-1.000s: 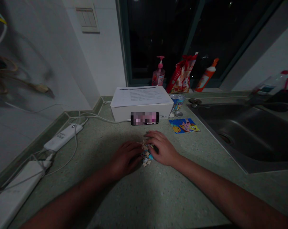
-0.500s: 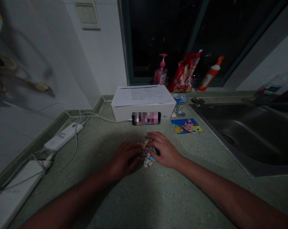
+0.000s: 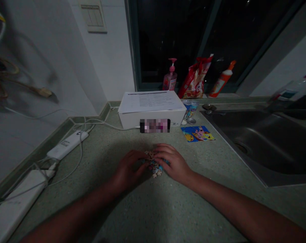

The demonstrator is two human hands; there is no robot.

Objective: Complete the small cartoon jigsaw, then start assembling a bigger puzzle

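Lying in a small heap on the desk (image 3: pixel 153 212), jigsaw puzzle pieces (image 3: pixel 156 169) sit between the two hands, some face down and pale, others showing blue; the left hand (image 3: pixel 130 167) comes in from one side, its thumb and fingers parted a little at the heap's edge; the right hand (image 3: pixel 175 164) arches over the other side, its fingers curved and reaching among the pieces; whether either one grips a piece, I cannot tell; just beyond the heap, a phone (image 3: pixel 155 126) with a cable plugged into its end stands on its long edge before a white box (image 3: pixel 129 119), and printed paper (image 3: pixel 155 101) lies on the box's top; right of the phone, a colourful cartoon picture sheet (image 3: pixel 198 134) lies flat, with a round metal lid (image 3: pixel 192 120) and blue cans (image 3: pixel 193 108) behind it; farther right is a steel sink (image 3: pixel 282 145); behind the box, a pink pump bottle (image 3: pixel 170 83), a red bag (image 3: pixel 196 79) and an orange bottle (image 3: pixel 221 83) stand by the dark window (image 3: pixel 173 40).
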